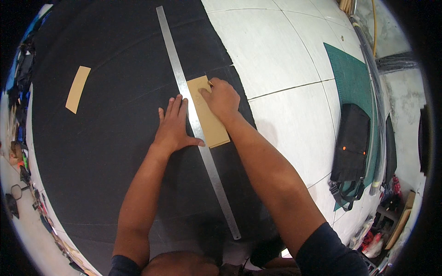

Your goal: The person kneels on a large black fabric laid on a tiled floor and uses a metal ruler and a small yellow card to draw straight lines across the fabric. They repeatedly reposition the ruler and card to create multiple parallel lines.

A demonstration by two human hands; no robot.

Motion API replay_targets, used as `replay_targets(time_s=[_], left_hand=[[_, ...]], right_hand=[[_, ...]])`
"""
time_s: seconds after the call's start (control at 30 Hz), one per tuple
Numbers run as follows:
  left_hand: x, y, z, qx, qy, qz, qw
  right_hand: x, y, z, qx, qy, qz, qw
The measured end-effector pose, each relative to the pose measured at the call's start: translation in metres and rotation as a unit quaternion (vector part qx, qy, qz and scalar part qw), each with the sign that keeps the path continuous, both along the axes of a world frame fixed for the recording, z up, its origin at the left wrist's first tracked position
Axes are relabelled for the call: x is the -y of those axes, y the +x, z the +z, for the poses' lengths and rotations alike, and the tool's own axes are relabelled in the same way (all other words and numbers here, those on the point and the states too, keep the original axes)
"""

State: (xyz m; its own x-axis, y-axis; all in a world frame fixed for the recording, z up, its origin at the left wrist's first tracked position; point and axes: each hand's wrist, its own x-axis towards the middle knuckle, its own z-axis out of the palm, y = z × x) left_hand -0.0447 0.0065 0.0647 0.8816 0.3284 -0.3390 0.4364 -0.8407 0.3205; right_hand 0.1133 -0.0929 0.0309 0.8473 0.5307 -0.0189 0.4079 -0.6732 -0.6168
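Bag (352, 142) — black, contents hidden — right of ruler (193, 115)

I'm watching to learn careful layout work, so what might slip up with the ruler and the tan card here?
The left hand touches the metal ruler only around its middle, so the long free ends might let it pivot if bumped.
The tan card shows a doubled edge at its near end; if those are loose layers, they could slide apart under the right hand.
The black cloth beneath might ruck up, shifting both.
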Motion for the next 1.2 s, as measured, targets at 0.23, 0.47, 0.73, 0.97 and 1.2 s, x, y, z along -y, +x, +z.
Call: replay_targets(time_s=[0.23, 0.47, 0.73, 0.97, 1.2], left_hand=[[0.001, -0.004, 0.001, -0.011, 0.01, -0.002, 1.0], [-0.005, -0.002, -0.009, 0.014, 0.032, -0.018, 0.999], [-0.007, -0.006, -0.014, -0.022, 0.11, -0.062, 0.992], [-0.006, -0.001, -0.013, -0.067, 0.132, -0.072, 0.986], [-0.01, -0.001, -0.01, -0.061, 0.104, -0.07, 0.99]], right_hand=[[0.0, -0.006, 0.0, 0.017, -0.001, 0.004, 1.0], [0.017, 0.013, 0.007, -0.09, 0.073, -0.023, 0.993], [0.22, -0.11, 0.021, -0.208, 0.12, -0.059, 0.969], [0.31, -0.234, 0.015, -0.218, -0.003, -0.092, 0.972], [0.31, -0.253, 0.011, -0.139, 0.011, -0.088, 0.986]])
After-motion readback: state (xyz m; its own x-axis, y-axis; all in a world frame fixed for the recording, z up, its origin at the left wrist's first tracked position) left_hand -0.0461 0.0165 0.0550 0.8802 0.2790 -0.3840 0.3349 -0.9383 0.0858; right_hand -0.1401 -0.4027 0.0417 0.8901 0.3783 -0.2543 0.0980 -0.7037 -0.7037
